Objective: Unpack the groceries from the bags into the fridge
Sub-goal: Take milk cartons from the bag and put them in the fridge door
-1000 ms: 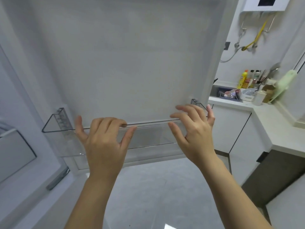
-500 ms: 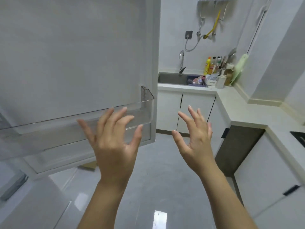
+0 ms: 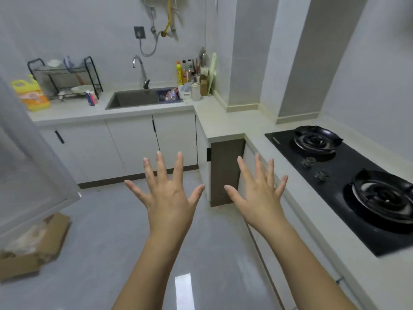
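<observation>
Both hands are empty, fingers straight and fanned wide. The left hand (image 3: 167,198) and the right hand (image 3: 260,198) are held out side by side, backs toward the camera, above the grey tiled floor (image 3: 111,253), touching nothing. They are near each other but apart, thumbs pointing inward.

At the left edge stands the white fridge door (image 3: 33,166), swung open and blurred; the fridge's inside is out of view. Below the door's lower corner a brown cardboard box (image 3: 53,233) lies on the floor, partly hidden behind the door, with something pale and crinkled in it (plastic bags or wrapping, too blurred to say which).

Across the room a light countertop (image 3: 73,108) runs along the far wall, turns the corner and comes down the right side over white cabinets. Sunk into it is a dark sink (image 3: 131,98), with a curved chrome faucet (image 3: 139,66) behind it and a blue basin (image 3: 168,96) in its right end. Left of the sink stands a black wire dish rack (image 3: 64,74), a yellow detergent jug (image 3: 31,95) just beside it, and a small blue and red bottle (image 3: 90,98) near the sink's left rim. In the corner right of the sink is a cluster of bottles, among them a yellow bottle (image 3: 178,73). On the right stretch of counter sits a black two-burner gas hob (image 3: 348,182).
</observation>
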A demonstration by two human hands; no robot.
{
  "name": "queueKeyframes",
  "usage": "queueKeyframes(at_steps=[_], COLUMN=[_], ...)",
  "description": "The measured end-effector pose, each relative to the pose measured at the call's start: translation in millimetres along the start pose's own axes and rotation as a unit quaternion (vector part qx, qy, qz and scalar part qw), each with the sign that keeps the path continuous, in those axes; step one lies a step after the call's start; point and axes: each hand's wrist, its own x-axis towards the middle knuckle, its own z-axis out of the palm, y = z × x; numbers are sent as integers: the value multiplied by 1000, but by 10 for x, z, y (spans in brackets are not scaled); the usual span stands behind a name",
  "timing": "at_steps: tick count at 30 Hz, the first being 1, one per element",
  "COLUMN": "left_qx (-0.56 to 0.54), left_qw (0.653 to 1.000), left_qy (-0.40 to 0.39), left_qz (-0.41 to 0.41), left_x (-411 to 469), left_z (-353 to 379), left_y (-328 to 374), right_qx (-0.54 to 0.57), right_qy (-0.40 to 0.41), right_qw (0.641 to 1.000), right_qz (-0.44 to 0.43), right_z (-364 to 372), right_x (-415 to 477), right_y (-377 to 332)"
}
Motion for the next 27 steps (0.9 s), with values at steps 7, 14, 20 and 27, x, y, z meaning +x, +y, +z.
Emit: queueKeyframes(at_steps=[7, 14, 20, 27], left_qx=[-29, -76, -115, -187], left_qw=[994, 975, 943, 891], left_qy=[-45, -84, -108, -126], left_qz=[93, 193, 293, 393], left_x=[-80, -119, -126, 69], left_z=[358, 686, 940, 1309], left_y=[1111, 2155, 3114, 4348], right_qx=[-23, -31, -63, -61], right_qy=[1, 25, 50, 72], right_qw=[994, 974, 942, 896], right_qz=[105, 223, 325, 435], right_z=[-342, -617, -855, -1110], right_x=[-176, -473, -662, -530], right_y=[1109, 2030, 2794, 3742])
